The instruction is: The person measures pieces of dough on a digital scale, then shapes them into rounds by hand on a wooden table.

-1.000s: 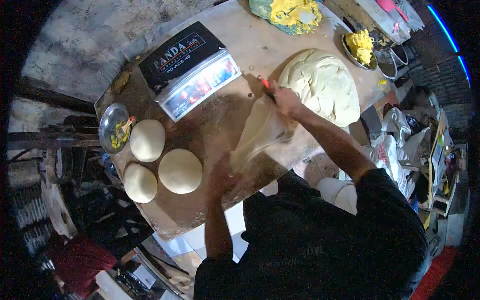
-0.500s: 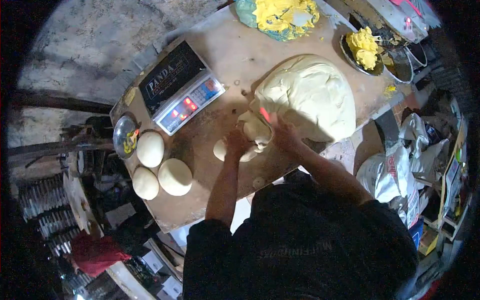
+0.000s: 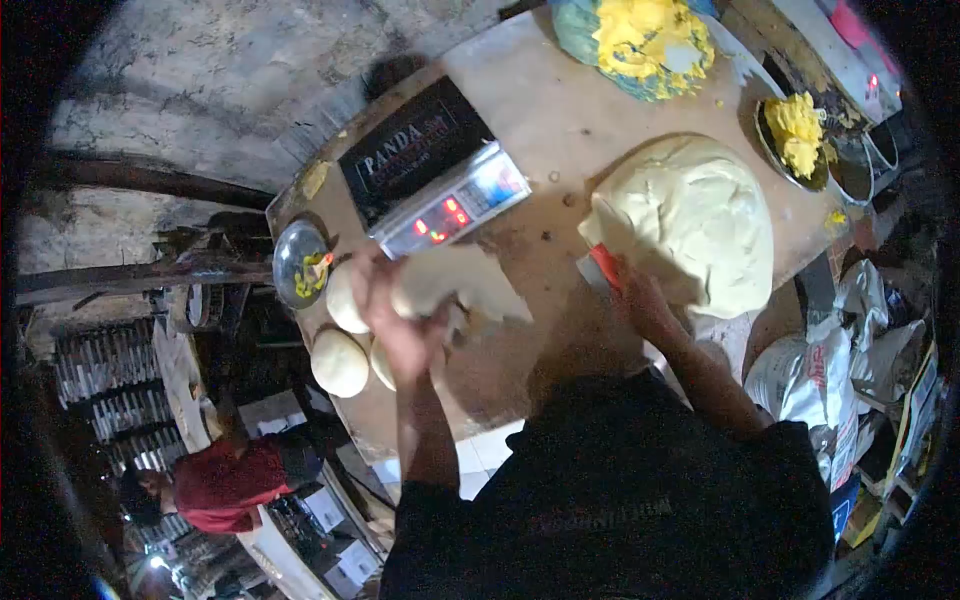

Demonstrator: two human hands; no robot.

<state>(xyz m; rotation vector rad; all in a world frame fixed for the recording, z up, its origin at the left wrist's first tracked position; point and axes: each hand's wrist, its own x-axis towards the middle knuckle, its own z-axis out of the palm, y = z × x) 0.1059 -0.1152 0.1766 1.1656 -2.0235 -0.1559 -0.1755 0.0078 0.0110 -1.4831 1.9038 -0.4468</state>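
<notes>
My left hand [image 3: 400,325], smeared by motion, grips a loose piece of dough [image 3: 470,283] just in front of the scale [image 3: 455,205]. Behind and beneath that hand lie three smooth dough balls, one of them fully in sight [image 3: 339,362] and the others partly covered. The scale is black-topped with lit red digits. In my right hand [image 3: 637,297] is a dough scraper [image 3: 598,268] with a red handle, its blade pointing left. It is close to the near left edge of a large mound of pale dough [image 3: 705,225].
A bag of yellow fat [image 3: 650,40] lies at the table's far edge, and a bowl of yellow fat [image 3: 795,140] stands at right. A small clear bowl [image 3: 298,262] sits at far left. Sacks [image 3: 800,375] are at right. A person in red [image 3: 235,485] is at lower left.
My left hand has swung left with the dough piece towards the scale and dough balls. My right hand has come apart from it with the scraper. The view has shifted; the person in red shows more.
</notes>
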